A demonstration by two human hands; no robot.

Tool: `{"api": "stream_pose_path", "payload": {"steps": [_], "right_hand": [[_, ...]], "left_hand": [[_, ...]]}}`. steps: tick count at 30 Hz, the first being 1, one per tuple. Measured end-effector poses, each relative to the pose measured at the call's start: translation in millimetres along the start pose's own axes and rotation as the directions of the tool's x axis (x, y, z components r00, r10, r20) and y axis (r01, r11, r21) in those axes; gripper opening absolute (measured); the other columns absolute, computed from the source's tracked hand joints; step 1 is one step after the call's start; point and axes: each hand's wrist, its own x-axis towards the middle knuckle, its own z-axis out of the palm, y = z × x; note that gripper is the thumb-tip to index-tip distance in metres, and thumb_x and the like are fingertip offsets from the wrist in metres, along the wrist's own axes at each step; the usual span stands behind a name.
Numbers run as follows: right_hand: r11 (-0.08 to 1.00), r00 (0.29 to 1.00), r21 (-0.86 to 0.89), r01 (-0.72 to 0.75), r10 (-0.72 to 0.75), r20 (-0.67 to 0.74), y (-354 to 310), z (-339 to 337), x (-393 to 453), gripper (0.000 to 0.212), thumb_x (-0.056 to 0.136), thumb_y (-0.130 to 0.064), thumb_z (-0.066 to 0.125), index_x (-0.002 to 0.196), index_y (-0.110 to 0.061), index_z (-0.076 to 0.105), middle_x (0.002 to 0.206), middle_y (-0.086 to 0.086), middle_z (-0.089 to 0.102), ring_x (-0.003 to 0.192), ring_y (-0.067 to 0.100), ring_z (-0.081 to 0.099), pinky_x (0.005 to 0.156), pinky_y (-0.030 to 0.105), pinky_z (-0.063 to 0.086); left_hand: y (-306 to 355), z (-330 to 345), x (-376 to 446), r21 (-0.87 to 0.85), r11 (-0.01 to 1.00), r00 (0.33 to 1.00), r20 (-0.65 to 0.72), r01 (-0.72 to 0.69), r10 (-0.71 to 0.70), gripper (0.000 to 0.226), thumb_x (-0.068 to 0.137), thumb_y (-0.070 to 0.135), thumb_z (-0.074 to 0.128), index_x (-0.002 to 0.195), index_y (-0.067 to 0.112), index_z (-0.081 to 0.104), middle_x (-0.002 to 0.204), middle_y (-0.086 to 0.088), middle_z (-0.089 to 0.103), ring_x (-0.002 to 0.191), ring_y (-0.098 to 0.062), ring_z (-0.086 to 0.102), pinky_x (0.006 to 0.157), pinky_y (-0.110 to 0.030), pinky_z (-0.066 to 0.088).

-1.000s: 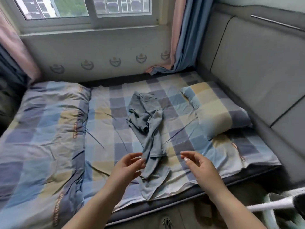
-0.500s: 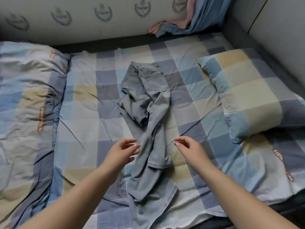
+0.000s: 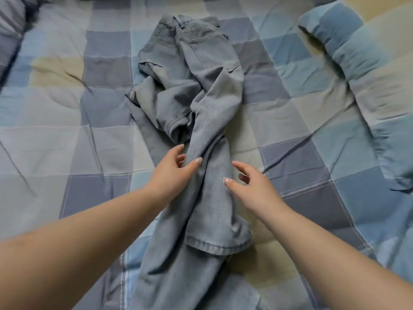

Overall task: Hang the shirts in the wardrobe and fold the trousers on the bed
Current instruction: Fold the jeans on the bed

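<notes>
A pair of grey-blue trousers [image 3: 201,90] lies crumpled lengthwise on the checked bed sheet [image 3: 67,135], waistband at the far end, legs twisted together and running toward me. One leg's hem lies folded over near the bottom middle. My left hand [image 3: 172,171] reaches the left side of the twisted leg, its fingers spread and loosely bent, fingertips at the cloth. My right hand [image 3: 250,186] hovers at the right side of the same leg, fingers relaxed, thumb tip touching the fabric. Neither hand grips anything.
A checked pillow [image 3: 366,86] lies at the right edge of the bed. A bunched duvet [image 3: 11,23] in the same pattern shows at the top left corner. Flat sheet lies on both sides of the trousers.
My view has dropped and closed in on the bed. Both hands have moved forward and down from above the trousers to either side of the twisted leg.
</notes>
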Motion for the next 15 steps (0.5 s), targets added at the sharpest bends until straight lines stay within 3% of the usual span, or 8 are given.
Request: {"api": "stream_pose_path", "payload": {"steps": [3, 6, 8, 10, 12, 13, 15], "right_hand": [[0.995, 0.999, 0.093, 0.03, -0.032, 0.028, -0.9, 1.6, 17.3, 0.052, 0.084, -0.02, 0.069, 0.133, -0.021, 0.05, 0.126, -0.006, 0.056, 0.122, 0.011, 0.051, 0.105, 0.032, 0.041], [0.99, 0.998, 0.136, 0.049, -0.053, 0.028, -7.6, -0.2, 20.7, 0.052, 0.085, -0.016, 0.068, 0.134, -0.016, 0.049, 0.125, -0.006, 0.055, 0.112, 0.004, 0.055, 0.097, 0.022, 0.045], [0.98, 1.0, 0.2, 0.021, -0.016, -0.026, -15.8, -8.1, 19.3, 0.054, 0.087, -0.022, 0.067, 0.136, -0.016, 0.046, 0.124, -0.005, 0.053, 0.103, -0.002, 0.055, 0.088, 0.011, 0.043], [0.926, 0.994, 0.369, -0.079, 0.1, -0.036, -29.3, -17.2, 17.0, 0.066, 0.086, -0.031, 0.066, 0.143, -0.018, 0.036, 0.128, -0.003, 0.055, 0.109, 0.005, 0.056, 0.094, 0.024, 0.045], [0.777, 0.974, 0.594, -0.208, 0.223, 0.048, -46.4, -25.0, 14.2, 0.08, 0.086, -0.036, 0.066, 0.149, -0.022, 0.02, 0.114, -0.01, 0.061, 0.107, 0.011, 0.06, 0.089, 0.034, 0.051], [0.692, 0.962, 0.676, -0.253, 0.257, 0.097, -57.3, -28.9, 12.3, 0.086, 0.085, -0.037, 0.066, 0.151, -0.024, 0.013, 0.113, -0.009, 0.061, 0.105, 0.013, 0.061, 0.087, 0.036, 0.051], [0.618, 0.944, 0.724, -0.308, 0.291, 0.153, -77.9, -34.6, 7.8, 0.095, 0.081, -0.04, 0.069, 0.151, -0.023, 0.007, 0.132, 0.001, 0.055, 0.107, 0.019, 0.061, 0.092, 0.041, 0.05]], "left_hand": [[7.1, 11.9, 27.9, -0.005, 1.0, 0.999, -0.042, -0.02, 0.02, 0.082, 0.084, 0.032, 0.071, 0.151, 0.024, 0.023, 0.117, 0.003, 0.063, 0.108, -0.014, 0.06, 0.098, -0.035, 0.047], [14.8, 16.8, 27.3, -0.052, 0.998, 0.999, -0.046, -0.019, 0.017, 0.087, 0.082, 0.013, 0.073, 0.152, 0.021, 0.022, 0.084, 0.002, 0.067, 0.069, -0.006, 0.06, 0.064, -0.02, 0.049], [27.0, 17.4, 8.9, -0.184, 0.983, 0.994, 0.111, 0.021, -0.001, 0.085, 0.081, 0.007, 0.073, 0.15, 0.022, 0.026, 0.064, 0.008, 0.061, 0.056, -0.003, 0.053, 0.055, -0.014, 0.043], [39.8, 9.3, -21.9, -0.319, 0.944, 0.955, 0.295, 0.083, 0.015, 0.083, 0.078, 0.004, 0.073, 0.147, 0.024, 0.03, 0.062, 0.008, 0.06, 0.063, -0.007, 0.055, 0.063, -0.019, 0.044], [54.9, -6.6, -59.5, -0.294, 0.947, 0.898, 0.439, 0.131, 0.012, 0.084, 0.075, 0.004, 0.073, 0.145, 0.028, 0.034, 0.068, 0.005, 0.059, 0.069, -0.008, 0.053, 0.065, -0.02, 0.043], [61.4, -17.6, -81.0, -0.24, 0.961, 0.856, 0.516, 0.133, 0.01, 0.083, 0.076, 0.002, 0.073, 0.144, 0.028, 0.034, 0.07, 0.007, 0.057, 0.069, -0.006, 0.052, 0.067, -0.018, 0.043], [76.3, -33.9, -124.4, -0.11, 0.985, 0.7, 0.714, 0.136, -0.017, 0.077, 0.08, 0.006, 0.074, 0.142, 0.029, 0.036, 0.068, 0.015, 0.058, 0.068, 0.0, 0.053, 0.072, -0.016, 0.044]]}}
